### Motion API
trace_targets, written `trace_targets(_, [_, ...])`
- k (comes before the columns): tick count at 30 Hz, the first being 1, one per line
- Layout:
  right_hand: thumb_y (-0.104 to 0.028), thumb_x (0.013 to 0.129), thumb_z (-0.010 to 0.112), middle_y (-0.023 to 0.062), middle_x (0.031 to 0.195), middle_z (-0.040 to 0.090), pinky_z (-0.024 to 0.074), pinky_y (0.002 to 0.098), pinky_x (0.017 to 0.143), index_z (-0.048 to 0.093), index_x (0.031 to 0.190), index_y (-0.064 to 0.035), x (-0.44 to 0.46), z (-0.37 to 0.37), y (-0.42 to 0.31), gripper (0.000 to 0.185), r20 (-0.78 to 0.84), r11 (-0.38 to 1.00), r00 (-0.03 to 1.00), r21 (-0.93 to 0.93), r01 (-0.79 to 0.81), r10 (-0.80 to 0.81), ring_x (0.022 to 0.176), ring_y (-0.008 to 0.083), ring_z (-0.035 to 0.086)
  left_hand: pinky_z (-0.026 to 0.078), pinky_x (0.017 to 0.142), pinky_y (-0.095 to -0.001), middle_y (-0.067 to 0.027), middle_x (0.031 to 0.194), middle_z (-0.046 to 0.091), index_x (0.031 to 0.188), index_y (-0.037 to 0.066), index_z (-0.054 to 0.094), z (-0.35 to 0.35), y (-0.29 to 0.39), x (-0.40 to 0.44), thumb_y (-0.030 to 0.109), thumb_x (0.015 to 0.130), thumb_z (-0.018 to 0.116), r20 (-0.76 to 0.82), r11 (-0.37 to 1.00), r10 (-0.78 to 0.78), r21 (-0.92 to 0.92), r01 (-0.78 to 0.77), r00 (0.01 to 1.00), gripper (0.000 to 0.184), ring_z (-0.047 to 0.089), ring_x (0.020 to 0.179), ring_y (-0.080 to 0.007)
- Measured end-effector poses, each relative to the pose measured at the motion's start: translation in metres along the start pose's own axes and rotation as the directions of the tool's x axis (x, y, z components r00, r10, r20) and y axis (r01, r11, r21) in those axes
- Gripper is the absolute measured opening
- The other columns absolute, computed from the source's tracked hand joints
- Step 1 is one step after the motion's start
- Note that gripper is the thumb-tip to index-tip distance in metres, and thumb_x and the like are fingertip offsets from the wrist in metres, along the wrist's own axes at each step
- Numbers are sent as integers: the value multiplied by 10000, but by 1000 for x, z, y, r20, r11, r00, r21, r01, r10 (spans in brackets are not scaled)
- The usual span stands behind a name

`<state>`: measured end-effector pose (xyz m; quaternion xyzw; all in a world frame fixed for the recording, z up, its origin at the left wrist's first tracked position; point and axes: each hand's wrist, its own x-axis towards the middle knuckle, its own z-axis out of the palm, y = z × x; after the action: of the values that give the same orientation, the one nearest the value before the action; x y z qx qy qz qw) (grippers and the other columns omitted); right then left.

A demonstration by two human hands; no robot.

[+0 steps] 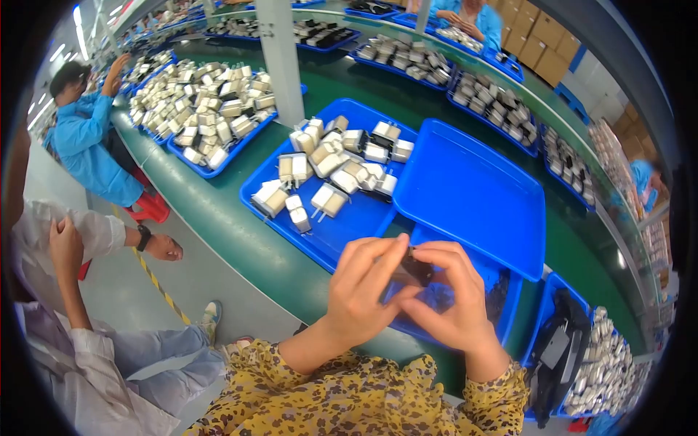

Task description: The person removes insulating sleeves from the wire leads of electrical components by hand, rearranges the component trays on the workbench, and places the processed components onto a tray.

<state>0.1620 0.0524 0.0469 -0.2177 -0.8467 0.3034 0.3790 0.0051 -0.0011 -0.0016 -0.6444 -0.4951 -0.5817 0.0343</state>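
My left hand (363, 291) and my right hand (456, 299) meet over the near blue tray, fingers curled and fingertips close together. Between them is a small dark piece (417, 270), partly covered by the fingers; its exact kind I cannot make out. Below, the near blue tray (513, 309) has small dark parts (499, 291) at its right side. Left of it, another blue tray (320, 251) carries several white, block-shaped plug adapters (329, 200), some with prongs showing. A third blue tray (472, 190) rests at an angle across the trays' edges.
More adapters fill a tray (211, 171) at the far left. A grey post (280, 65) rises from the green bench (218, 200). Black pouches or parts (556, 345) lie at the right. A person in white (80, 291) stands close on my left, and one in blue (91, 138) beyond.
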Motion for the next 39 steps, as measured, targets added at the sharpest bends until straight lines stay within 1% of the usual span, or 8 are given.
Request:
trace_targets(5, [15,830,686,104,1113,629,531,282,757,554,1246,-48,14,-16,45,441,-114,950,958,208,-235,262,945,191,645,503,858,-413,-181,1223,607,1299,-26,591,-14,-3,8,106,658,869,50,990,-99,-92,103,994,711,589,1060,-347])
trace_targets(9, [-6,918,609,120,1132,623,527,283,780,490,1305,-40,37,-58,117,407,-148,842,841,253,-476,520,937,164,637,467,875,-445,-183,1255,559,1288,9,573,-42,-51,11,163,736,799,-100,867,-116,474,150,988,616,525,1084,-365])
trace_targets(13, [-67,936,619,169,1194,622,530,297,795,474,1357,-27,35,-65,174,448,-66,775,780,194,-602,622,991,204,645,445,944,-454,-171,1299,534,1312,14,550,-50,-80,1,143,721,806,-110,735,-300,607,303,948,657,505,1115,-369])
trace_targets(17, [-59,919,630,176,1220,623,527,296,805,497,1354,-17,30,-60,149,457,-80,798,795,101,-594,602,1009,224,652,479,883,-426,-109,1174,583,1220,26,604,-53,-89,-7,67,708,796,-110,781,-270,556,285,956,548,532,1080,-330])
trace_targets(19, [-45,853,667,117,1075,655,519,280,744,611,1187,-12,26,-59,121,341,-174,787,968,-564,-249,181,906,191,654,529,802,-396,-114,1121,581,1196,35,617,-54,-88,-8,70,687,833,-108,840,-282,452,299,953,554,575,1017,-310])
trace_targets(24, [54,704,743,139,856,624,515,307,558,670,947,10,8,-47,32,257,269,931,926,-320,-175,266,617,219,632,550,743,-358,-125,1083,551,1195,38,609,-47,-67,-1,98,667,868,-176,921,-342,135,366,923,591,607,945,-295])
trace_targets(27, [-90,666,812,142,916,630,527,389,662,676,1016,-38,-11,-30,24,379,517,882,793,-469,-50,321,744,298,657,532,807,-377,-135,1090,512,1210,52,594,-41,-55,-3,74,682,844,-75,911,-412,-50,409,908,584,603,954,-323])
trace_targets(39, [-51,740,720,156,847,620,496,474,688,641,817,-50,-22,-2,37,111,476,848,799,-524,-78,368,801,385,623,474,850,-411,-123,1119,512,1234,28,574,-26,-70,-15,139,719,802,178,888,-344,382,257,922,574,513,1052,-321])
